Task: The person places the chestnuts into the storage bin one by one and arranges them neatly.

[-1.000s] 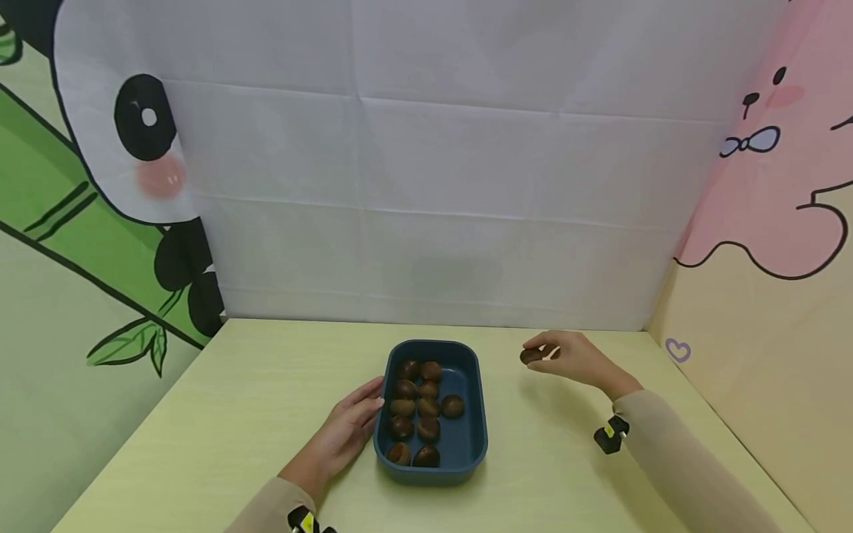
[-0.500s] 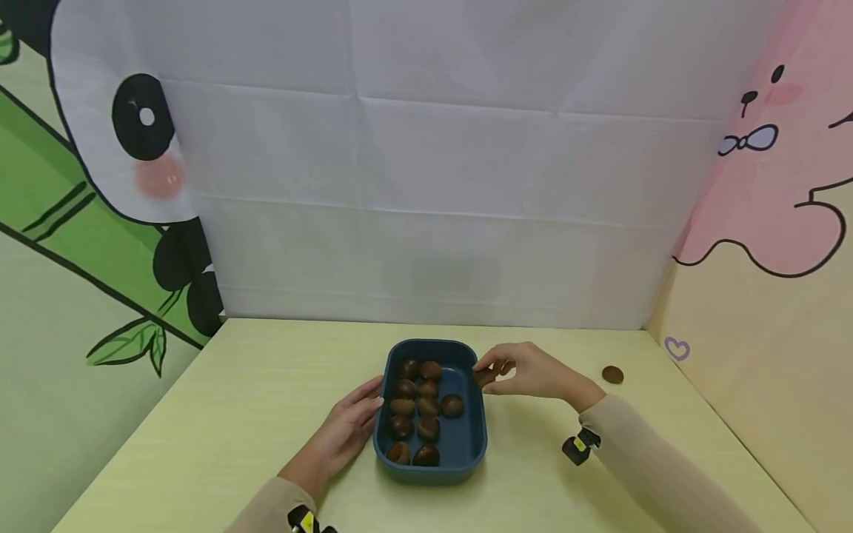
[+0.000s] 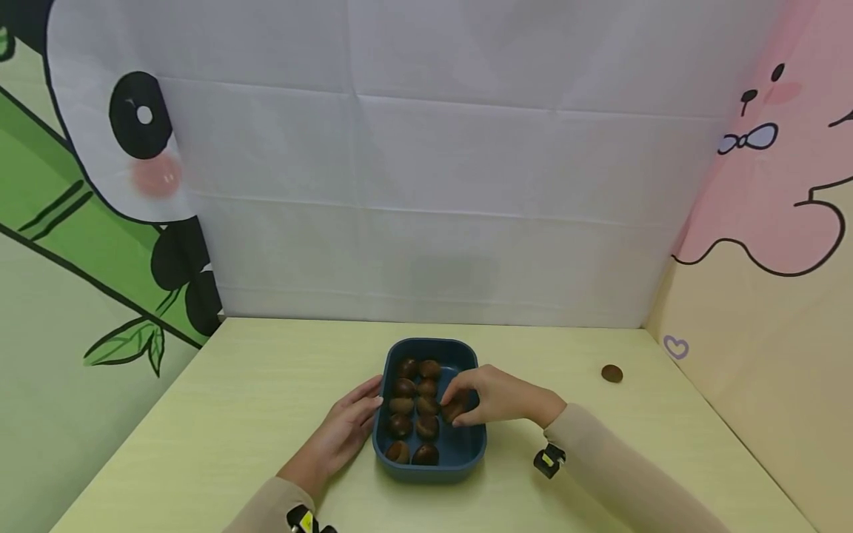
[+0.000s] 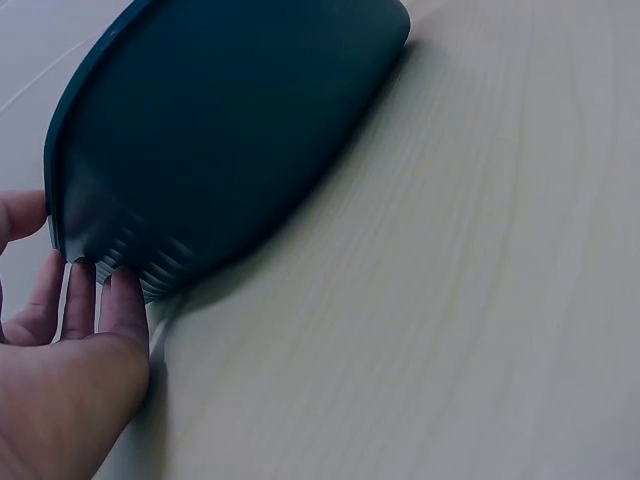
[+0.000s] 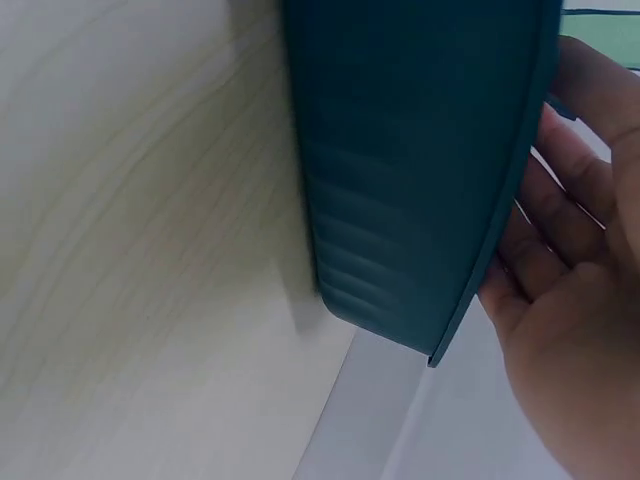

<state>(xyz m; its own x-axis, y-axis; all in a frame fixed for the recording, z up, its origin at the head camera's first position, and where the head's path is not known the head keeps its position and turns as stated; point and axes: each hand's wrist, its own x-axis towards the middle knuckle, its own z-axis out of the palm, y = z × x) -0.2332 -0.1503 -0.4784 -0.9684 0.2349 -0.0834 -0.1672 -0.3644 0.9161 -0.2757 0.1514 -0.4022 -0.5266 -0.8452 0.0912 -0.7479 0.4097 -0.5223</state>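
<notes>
A dark blue rectangular box stands on the table with several brown chestnuts in its left and middle. My left hand lies against the box's left wall. Its fingertips touch the ribbed side in the left wrist view, next to the box wall. My right hand reaches over the right rim into the box and pinches a chestnut. This hand hides part of the box's right side. In the right wrist view the box wall hides the fingertips of the right hand.
A flat brown round piece lies on the light yellow table, to the right. A white cloth hangs along the back edge, between painted walls at left and right.
My right hand has moved left with its chestnut, from above the table at the right to inside the box. The round piece at right has come into view. My left hand has stayed put.
</notes>
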